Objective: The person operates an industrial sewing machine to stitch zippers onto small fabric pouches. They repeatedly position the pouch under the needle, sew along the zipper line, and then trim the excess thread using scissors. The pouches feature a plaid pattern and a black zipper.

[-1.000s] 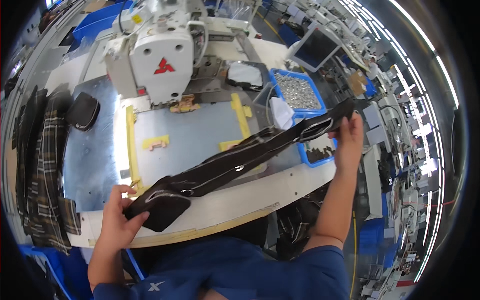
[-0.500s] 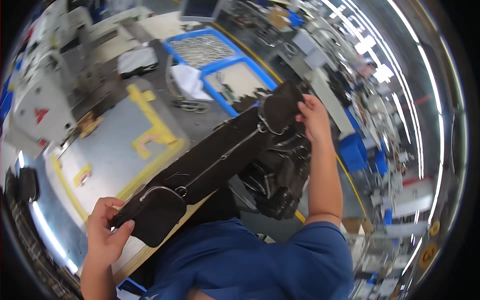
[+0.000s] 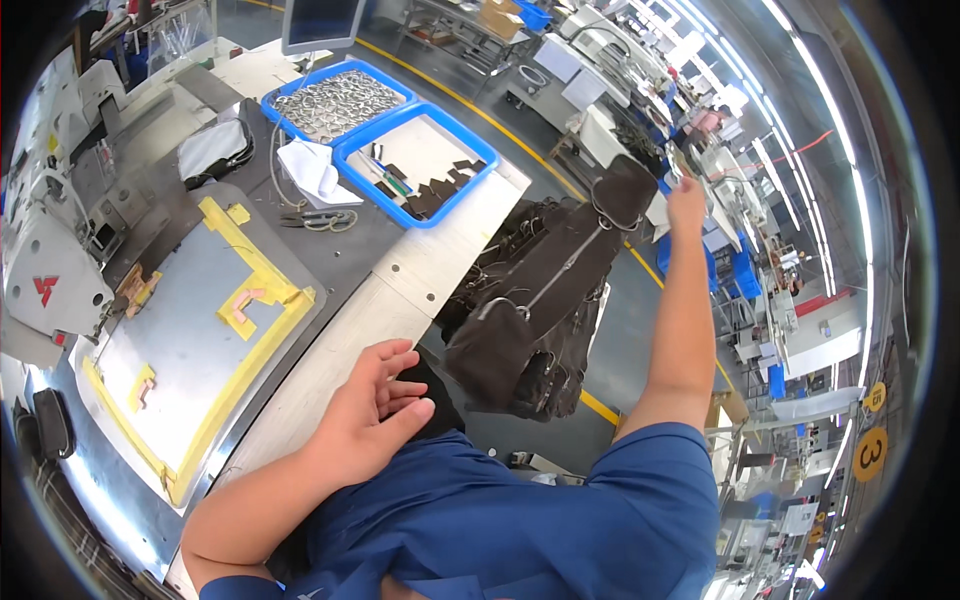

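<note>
A long dark brown fabric piece [image 3: 565,270] with a zipper along its middle and a metal ring near each end lies on a pile of similar dark pieces [image 3: 490,240], right of the table. My left hand [image 3: 370,410] is over the table's near edge, fingers loosely curled and apart, holding nothing. Beyond the far end of the fabric piece, my right hand [image 3: 686,208] is raised on an outstretched arm. It is clear of the fabric, its fingers seem parted, and I see nothing in it.
A machine [image 3: 55,280] stands at the left by a metal plate with yellow tape [image 3: 262,255]. Blue trays hold metal rings [image 3: 335,105] and small dark scraps [image 3: 440,190]. Small pliers [image 3: 318,218] and white cloth [image 3: 312,172] lie nearby. A yellow line [image 3: 645,265] crosses the floor.
Both hands have let go of the long fabric piece, which now lies on the pile at the right. My left hand has moved right, toward my body; my view has shifted too.
</note>
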Motion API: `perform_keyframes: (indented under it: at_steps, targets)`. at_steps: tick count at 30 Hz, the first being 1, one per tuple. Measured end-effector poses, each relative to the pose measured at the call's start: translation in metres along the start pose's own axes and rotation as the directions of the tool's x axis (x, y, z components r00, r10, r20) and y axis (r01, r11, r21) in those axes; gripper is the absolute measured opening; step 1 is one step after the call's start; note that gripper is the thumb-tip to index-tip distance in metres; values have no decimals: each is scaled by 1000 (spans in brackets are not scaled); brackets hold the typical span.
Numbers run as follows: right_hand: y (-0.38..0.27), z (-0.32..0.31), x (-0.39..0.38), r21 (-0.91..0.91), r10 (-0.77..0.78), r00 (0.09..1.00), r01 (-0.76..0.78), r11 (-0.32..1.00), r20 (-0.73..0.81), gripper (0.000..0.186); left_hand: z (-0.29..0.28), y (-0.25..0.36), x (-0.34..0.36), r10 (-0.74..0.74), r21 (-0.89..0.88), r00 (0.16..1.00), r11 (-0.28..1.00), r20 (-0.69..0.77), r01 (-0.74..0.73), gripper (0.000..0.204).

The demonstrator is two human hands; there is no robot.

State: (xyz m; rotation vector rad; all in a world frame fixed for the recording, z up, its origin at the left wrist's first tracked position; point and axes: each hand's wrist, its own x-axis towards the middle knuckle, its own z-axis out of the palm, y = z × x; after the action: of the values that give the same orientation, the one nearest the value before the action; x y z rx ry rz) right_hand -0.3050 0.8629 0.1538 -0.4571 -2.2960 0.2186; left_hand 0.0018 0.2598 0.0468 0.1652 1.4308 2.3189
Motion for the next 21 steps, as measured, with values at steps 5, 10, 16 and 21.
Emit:
perform_keyframes:
  at_steps: [5,10,16,21]
  targets:
    - [-87,18,-47,197,-99,995,96,976,8,29,-42,4,-28,-29,419,993,905,-118,76,53]
    - [-226,61,-218,623,-432,868,199,756,246,15,-96,36,-95,234,741,889,653,-394,157,40]
    - [-334,26,-360,875,-802,574,290,388,166,6,-158,49,-212,667,745,431,293,-608,599,35]
    - [-364,28,-392,918,-873,445,225,327,202,4,-197,39,-337,821,234,-15,180,-570,956,42]
